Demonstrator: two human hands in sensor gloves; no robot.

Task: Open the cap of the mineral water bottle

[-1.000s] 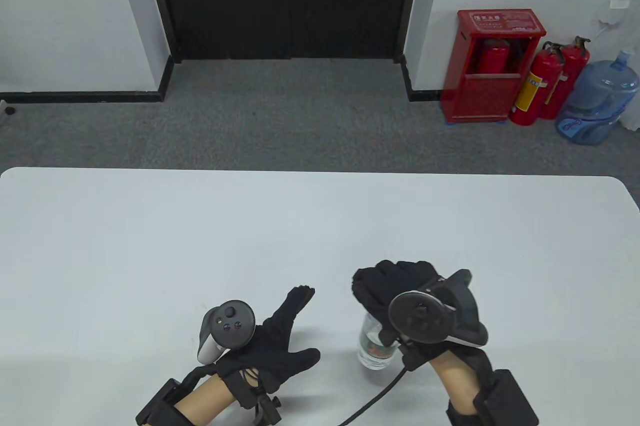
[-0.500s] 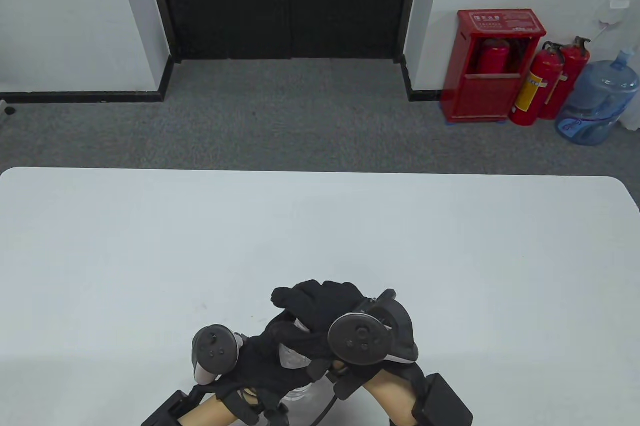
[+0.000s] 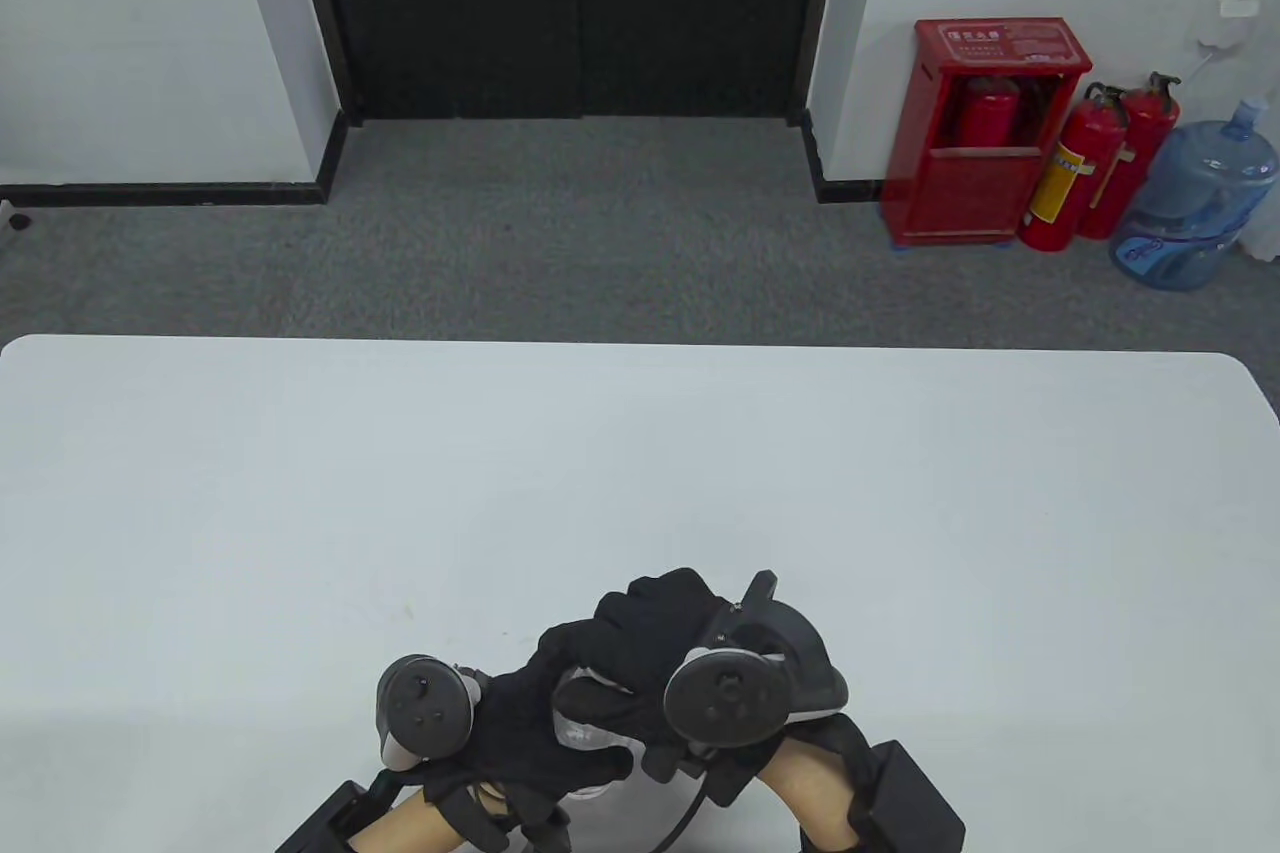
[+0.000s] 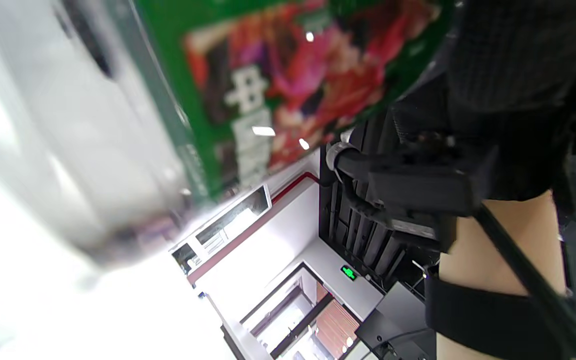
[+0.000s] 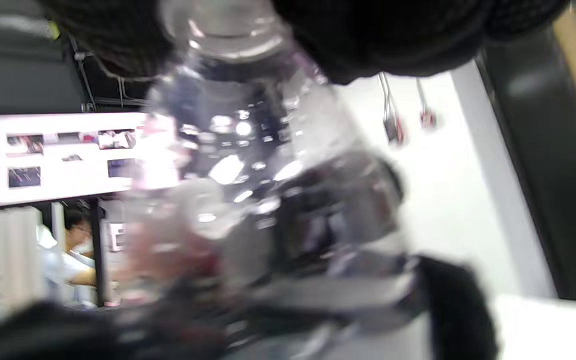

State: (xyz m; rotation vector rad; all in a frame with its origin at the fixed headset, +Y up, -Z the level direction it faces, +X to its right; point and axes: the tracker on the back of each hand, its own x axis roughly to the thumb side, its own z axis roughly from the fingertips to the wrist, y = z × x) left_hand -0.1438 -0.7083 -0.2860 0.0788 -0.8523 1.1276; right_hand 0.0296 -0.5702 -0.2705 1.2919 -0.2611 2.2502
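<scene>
A clear mineral water bottle with a green and red label is held just above the table's front edge, mostly covered by both gloved hands. My left hand grips the bottle's body; the label fills the left wrist view close up. My right hand sits over the bottle's top, its fingers curled around the neck above the clear shoulder. The cap is hidden under the right fingers.
The white table stretches ahead and to both sides of the hands. Beyond it is grey carpet, a dark doorway, a red extinguisher cabinet and a blue water jug at the far right.
A second ago my right hand held the bottle at the right and my left hand lay open. The bottle moved left, and my left hand took hold of its body.
</scene>
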